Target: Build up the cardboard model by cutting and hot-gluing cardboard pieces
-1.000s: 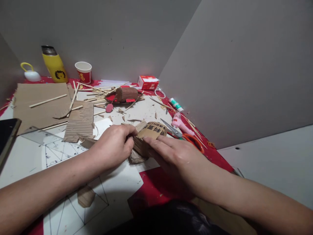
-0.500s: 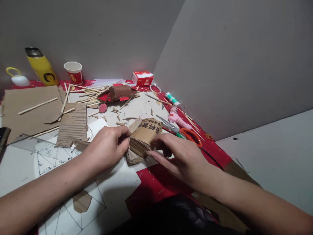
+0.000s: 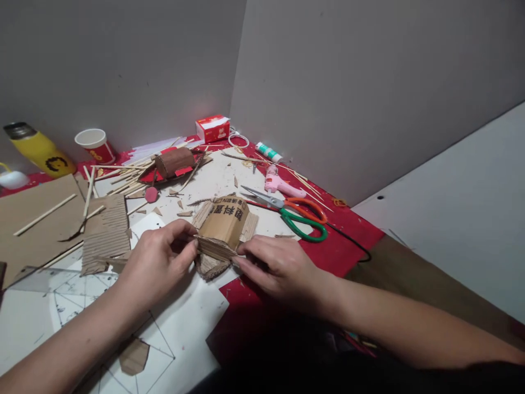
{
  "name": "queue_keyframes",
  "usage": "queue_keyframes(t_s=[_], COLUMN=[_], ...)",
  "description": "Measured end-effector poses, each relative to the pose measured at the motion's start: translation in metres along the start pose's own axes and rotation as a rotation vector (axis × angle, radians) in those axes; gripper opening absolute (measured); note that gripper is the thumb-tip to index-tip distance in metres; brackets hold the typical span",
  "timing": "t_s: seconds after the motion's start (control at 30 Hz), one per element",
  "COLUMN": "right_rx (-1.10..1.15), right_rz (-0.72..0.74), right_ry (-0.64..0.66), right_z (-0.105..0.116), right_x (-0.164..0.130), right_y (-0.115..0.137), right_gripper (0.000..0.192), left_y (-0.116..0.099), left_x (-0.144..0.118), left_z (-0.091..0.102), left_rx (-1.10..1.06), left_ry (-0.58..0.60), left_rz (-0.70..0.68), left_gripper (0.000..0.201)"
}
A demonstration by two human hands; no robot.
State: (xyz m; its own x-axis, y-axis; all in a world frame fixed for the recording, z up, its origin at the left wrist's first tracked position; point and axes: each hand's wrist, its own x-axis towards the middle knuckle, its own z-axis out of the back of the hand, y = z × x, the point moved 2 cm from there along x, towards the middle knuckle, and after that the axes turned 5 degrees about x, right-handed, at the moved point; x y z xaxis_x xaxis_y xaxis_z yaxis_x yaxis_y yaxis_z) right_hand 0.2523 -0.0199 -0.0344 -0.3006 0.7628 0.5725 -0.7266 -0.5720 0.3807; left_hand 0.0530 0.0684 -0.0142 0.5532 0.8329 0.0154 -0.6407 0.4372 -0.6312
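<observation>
Item: cardboard roll [image 3: 223, 227], printed face up, at centre of the table [image 3: 344, 246] — resting partly on a white sheet [image 3: 192, 312] and over a round cardboard disc [image 3: 211, 267] that shows under its near end.

Left hand [image 3: 158, 262]: at 9 o'clock of the roll, fingers curled and nearly closed, thumb and fingertips pinching the roll's near left edge. Judged to be steadying that end so the layers stay together.

Right hand [image 3: 279, 268]: at 4 o'clock of the roll, fingers half bent, fingertips pressed to the layered near edge; whether it truly pinches or only presses cannot be told. The two hands oppose each other — judged to keep the curved piece from springing open.

Surroundings:
- Scissors [image 3: 293, 216], orange and green handles, at 2 o'clock, just beside the roll, within the right hand's reach.
- Pink glue gun [image 3: 279, 185] beyond the scissors, cable trailing right.
- Glue stick [image 3: 268, 151] and red box [image 3: 212, 128] at 12 to 1 o'clock, near the wall.
- Second cardboard cylinder [image 3: 175, 161] among wooden sticks [image 3: 118, 178] at 11 o'clock.
- Corrugated sheet [image 3: 105, 234] at 9 o'clock; paper cup [image 3: 95, 145] and yellow flask [image 3: 39, 150] at 10 o'clock, well apart.
</observation>
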Motion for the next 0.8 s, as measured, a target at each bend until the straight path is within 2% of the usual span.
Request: queue_keyframes(t_s=[0.3, 0.5, 0.7, 0.8], right_rx=[0.078, 0.157, 0.206, 0.204], right_rz=[-0.148, -0.229, -0.287, -0.276], right_ry=[0.015, 0.010, 0.013, 0.011], right_z=[-0.0020, -0.0041, -0.0053, -0.0052], right_x=[0.0003, -0.0003, -0.0002, -0.0004], right_y=[-0.0011, -0.0024, -0.0065, -0.0077], right_gripper=[0.015, 0.012, 0.008, 0.009], left_y=[0.0003, -0.0008, -0.0018, -0.0047], left_x=[0.0024, 0.0005, -0.0006, -0.0027], left_z=[-0.0019, -0.0023, -0.0020, -0.0006], left_rx=[-0.026, -0.048, -0.005, 0.107], left_ry=[0.028, -0.001, 0.005, -0.010], left_rz=[0.011, 0.010, -0.038, -0.108], left_gripper=[0.018, 0.015, 0.012, 0.013])
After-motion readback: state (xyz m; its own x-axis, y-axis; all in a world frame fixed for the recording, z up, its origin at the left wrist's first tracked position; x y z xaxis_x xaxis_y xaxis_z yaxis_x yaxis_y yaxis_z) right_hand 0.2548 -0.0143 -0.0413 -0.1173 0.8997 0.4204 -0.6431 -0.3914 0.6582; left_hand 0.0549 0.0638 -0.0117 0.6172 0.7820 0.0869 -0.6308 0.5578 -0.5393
